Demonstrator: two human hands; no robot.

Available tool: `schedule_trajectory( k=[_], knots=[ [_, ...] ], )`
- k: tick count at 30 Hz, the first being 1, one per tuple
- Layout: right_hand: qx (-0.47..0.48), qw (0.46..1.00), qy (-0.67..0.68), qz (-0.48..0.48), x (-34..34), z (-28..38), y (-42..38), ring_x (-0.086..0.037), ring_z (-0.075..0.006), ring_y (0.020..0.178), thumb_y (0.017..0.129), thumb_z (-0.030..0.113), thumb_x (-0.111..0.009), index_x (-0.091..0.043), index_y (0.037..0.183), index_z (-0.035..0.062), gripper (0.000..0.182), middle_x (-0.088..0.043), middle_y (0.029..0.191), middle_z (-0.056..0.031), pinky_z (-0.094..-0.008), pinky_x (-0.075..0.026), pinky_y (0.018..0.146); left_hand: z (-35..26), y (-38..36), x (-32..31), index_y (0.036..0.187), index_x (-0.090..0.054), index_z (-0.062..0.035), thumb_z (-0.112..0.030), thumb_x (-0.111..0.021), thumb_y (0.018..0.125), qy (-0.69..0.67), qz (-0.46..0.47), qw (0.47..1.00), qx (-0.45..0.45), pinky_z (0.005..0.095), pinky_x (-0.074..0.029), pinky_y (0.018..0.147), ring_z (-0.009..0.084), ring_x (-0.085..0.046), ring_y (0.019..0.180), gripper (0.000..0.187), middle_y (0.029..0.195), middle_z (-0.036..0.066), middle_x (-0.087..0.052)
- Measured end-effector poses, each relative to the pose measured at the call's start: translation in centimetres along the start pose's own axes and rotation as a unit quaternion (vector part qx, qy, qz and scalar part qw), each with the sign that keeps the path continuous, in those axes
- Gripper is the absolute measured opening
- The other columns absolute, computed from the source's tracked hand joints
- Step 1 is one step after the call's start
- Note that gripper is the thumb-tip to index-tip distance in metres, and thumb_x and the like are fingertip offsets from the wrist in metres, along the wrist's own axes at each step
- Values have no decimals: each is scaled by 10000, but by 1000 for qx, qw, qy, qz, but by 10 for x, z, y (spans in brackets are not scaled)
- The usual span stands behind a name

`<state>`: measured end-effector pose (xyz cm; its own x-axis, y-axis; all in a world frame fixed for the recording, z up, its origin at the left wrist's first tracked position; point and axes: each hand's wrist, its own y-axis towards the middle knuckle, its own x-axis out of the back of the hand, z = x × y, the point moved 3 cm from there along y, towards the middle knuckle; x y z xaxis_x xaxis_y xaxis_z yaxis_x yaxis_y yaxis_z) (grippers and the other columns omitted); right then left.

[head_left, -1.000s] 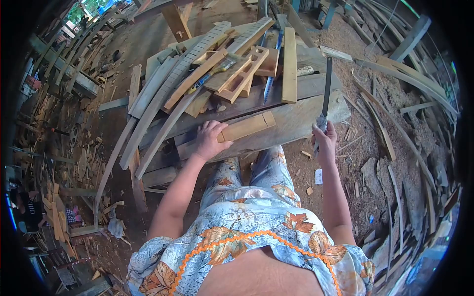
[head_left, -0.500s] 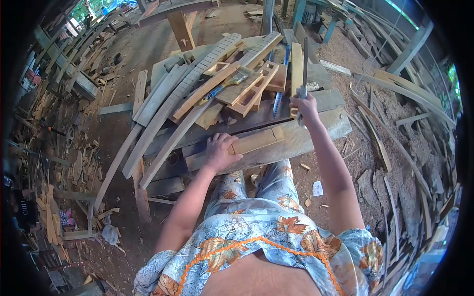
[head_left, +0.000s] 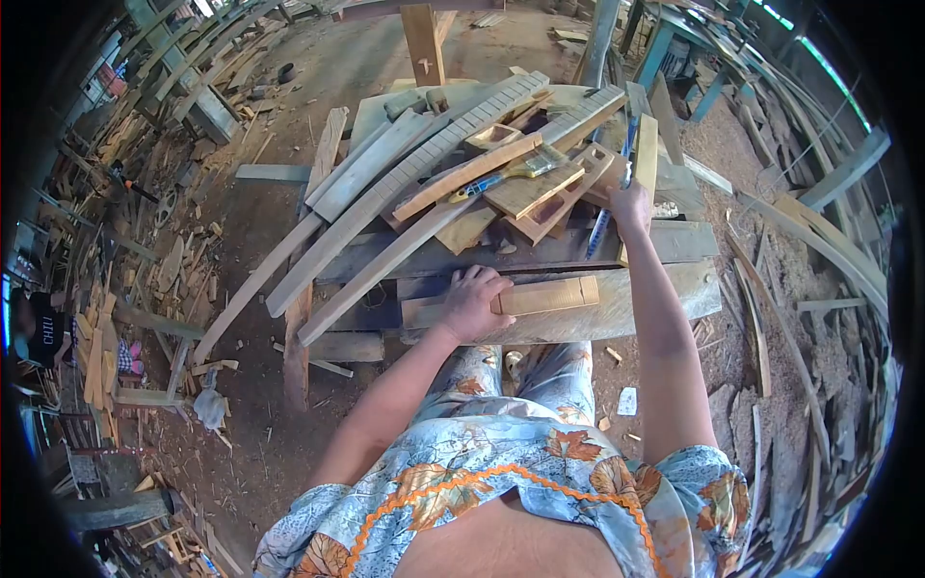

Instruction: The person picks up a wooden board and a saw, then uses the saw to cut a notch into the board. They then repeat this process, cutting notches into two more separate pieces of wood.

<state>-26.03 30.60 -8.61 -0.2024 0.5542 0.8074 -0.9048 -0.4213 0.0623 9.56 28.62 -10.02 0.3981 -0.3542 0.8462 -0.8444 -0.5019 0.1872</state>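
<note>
My left hand (head_left: 476, 304) rests on a pale wooden block (head_left: 554, 296), its fingers curled over the left end. The block lies along the near board of the work surface (head_left: 665, 299). Further forward on the right, my right hand (head_left: 631, 209) is closed at a blue marked strip (head_left: 599, 229) that looks like a ruler. The strip shows on both sides of the hand, but the fingertips are mostly hidden. A pale upright board (head_left: 647, 154) stands out just beyond the right hand. Left of it lie a paintbrush (head_left: 525, 167) and a slotted wooden piece (head_left: 545, 218).
Long curved, notched strips (head_left: 424, 169) cross the pile and overhang the left side. Wood scraps (head_left: 183, 260) litter the floor at left; sawdust and long offcuts (head_left: 752, 318) lie at right. A person in a dark shirt (head_left: 46, 332) is at the far left edge.
My right hand has moved left to the blue strip; the long dark tool it held no longer shows in it. My left hand stays on the block. The view has swung left.
</note>
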Motion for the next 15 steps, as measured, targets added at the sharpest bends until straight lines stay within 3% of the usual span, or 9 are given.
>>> schedule_trajectory(
  k=[2, 3, 5, 7, 11, 15],
  knots=[
    [40, 983, 177, -6, -12, -7, -8, -619, -183, 682, 706, 192, -773, -641, 853, -3, 278, -637, 754, -81, -334, -485, 592, 0, 0, 0, 1064, -635, -150, -367, -798, 582, 4, -2, 1000, 0, 492, -367, 919, 231, -489, 1089, 553, 1055, 11, -543],
    [37, 984, 175, -8, -10, -5, -17, -619, -183, 682, 706, 192, -773, -641, 853, -3, 278, -637, 754, -81, -334, -485, 592, -1, 1, 0, 1064, -635, -150, -367, -798, 582, 3, 1, 1000, -3, 492, -367, 919, 231, -489, 1089, 553, 1055, 11, -543],
    [-16, 901, 399, 171, -12, 15, -45, -577, -123, 583, 740, 163, -765, -617, 816, 33, 211, -615, 710, -51, -273, -448, 496, -3, 1, 2, 1063, -630, -155, -371, -792, 589, 9, 4, 1000, 0, 496, -362, 927, 237, -486, 1089, 545, 1053, 13, -543],
    [-36, 860, 484, 157, -14, 33, -62, -478, -77, 482, 728, 113, -783, -602, 897, 15, 266, -574, 673, -13, -231, -363, 419, -2, 1, -1, 1070, -625, -154, -374, -788, 590, 13, 4, 1000, -9, 495, -362, 926, 239, -484, 1088, 553, 1054, 14, -543],
    [-40, 832, 525, 176, 3, 66, -71, -525, -103, 474, 765, 60, -717, -583, 899, 8, 196, -611, 690, -50, -229, -411, 429, -3, -1, -2, 1089, -612, -146, -381, -778, 589, 26, -4, 1000, -13, 488, -360, 918, 246, -478, 1083, 577, 1057, 19, -542],
    [-45, 858, 477, 185, 13, 82, -58, -546, -126, 479, 767, 60, -703, -578, 875, -7, 178, -605, 670, -62, -257, -428, 435, -6, 0, -2, 1094, -608, -141, -378, -776, 586, 32, -3, 999, -21, 485, -362, 906, 251, -478, 1081, 585, 1055, 21, -543]
  ],
)
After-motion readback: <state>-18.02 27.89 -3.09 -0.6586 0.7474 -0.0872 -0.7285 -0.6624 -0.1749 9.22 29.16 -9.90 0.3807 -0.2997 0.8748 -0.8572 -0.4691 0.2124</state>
